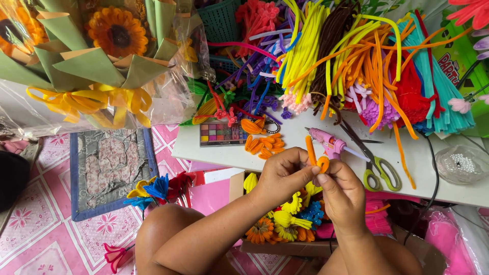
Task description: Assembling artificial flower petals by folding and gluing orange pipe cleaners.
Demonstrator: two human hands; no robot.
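- Head view: the left hand [282, 175] and the right hand [342, 196] meet just in front of the white desk [285, 147], both pinched shut on a fuzzy orange pipe cleaner [317, 158] bent into a small loop.
- Just behind the pipe cleaner, a pink plastic glue gun [328, 141] lies on the desk; green-handled scissors [379, 170] lie just right of it.
- Left of the glue gun lie orange petal loops [265, 145] and a small multicoloured paint palette [221, 134].
- Beneath the hands, a cardboard box [290, 248] holds finished yellow, orange and blue flowers [285, 221].
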